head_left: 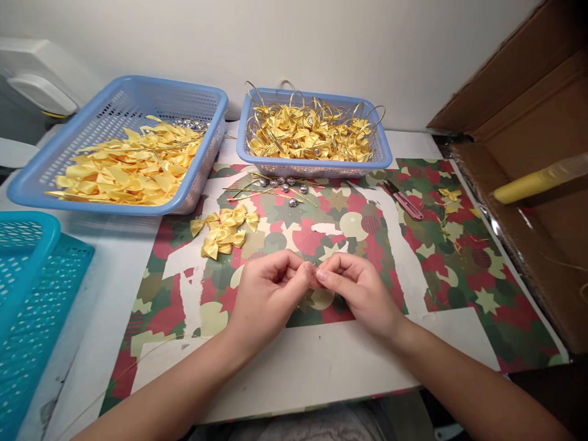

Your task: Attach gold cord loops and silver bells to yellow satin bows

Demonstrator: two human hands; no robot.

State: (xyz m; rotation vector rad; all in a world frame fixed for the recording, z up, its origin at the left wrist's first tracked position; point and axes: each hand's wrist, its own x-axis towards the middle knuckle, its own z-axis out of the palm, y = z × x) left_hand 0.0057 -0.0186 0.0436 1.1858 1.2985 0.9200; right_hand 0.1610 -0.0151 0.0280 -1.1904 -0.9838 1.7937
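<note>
My left hand [280,288] and my right hand [358,285] meet over the patterned paper, fingertips pinched close together. Whatever sits between the fingertips is too small and hidden to name. Just beyond my left hand lies a small pile of yellow ribbon bows [225,229]. Several silver jingle bells [293,202] rest farther back, beside loose gold cords [248,195]. To the right of them lies a pair of pink-handled snips [404,202].
A blue basket [184,205] at left holds yellow bows, bells and cords. Another blue basket [316,168] at the back holds bows with gold loops. A teal basket [68,275] stands at the left edge, a cardboard box [514,153] at right. Yellow scraps [452,220] lie near the box.
</note>
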